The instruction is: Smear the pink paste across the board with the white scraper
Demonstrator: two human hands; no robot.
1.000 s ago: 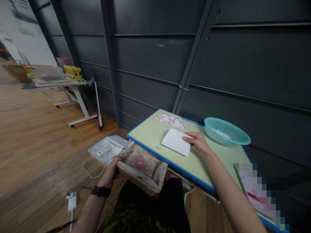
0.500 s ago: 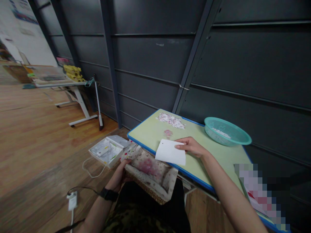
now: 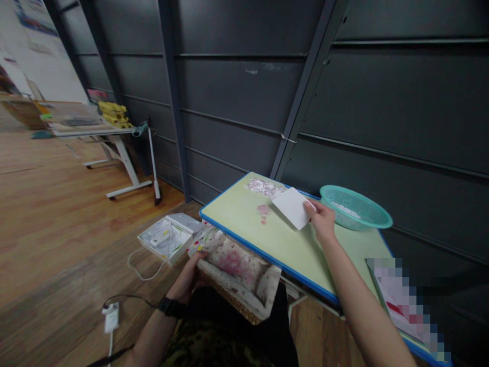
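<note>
My right hand (image 3: pixel 323 218) pinches a white card (image 3: pixel 293 208) by its right edge, holding it tilted above the table. Beneath and beyond the card, a pile of white and pinkish scraps (image 3: pixel 260 186) lies on the pale yellow-green table (image 3: pixel 244 219). A small pink smear of bits (image 3: pixel 263 210) is left of the card. At the near table edge, my left hand (image 3: pixel 194 267) grips the left side of a stained whitish tray (image 3: pixel 233 262) with a brown underside, held over my lap. Some of the left fingers are hidden behind the tray.
A turquoise plastic basin (image 3: pixel 355 208) with white pieces inside stands at the table's far right. An open white box (image 3: pixel 166 238) sits to the left, and a white power adapter (image 3: pixel 112 317) with cables is lower left. Dark metal panels (image 3: pixel 237 86) rise behind the table.
My right hand has carried the white card up and away from the tray, farther over the table toward the scrap pile. More pink bits show on the tabletop. My left hand keeps the tray in place.
</note>
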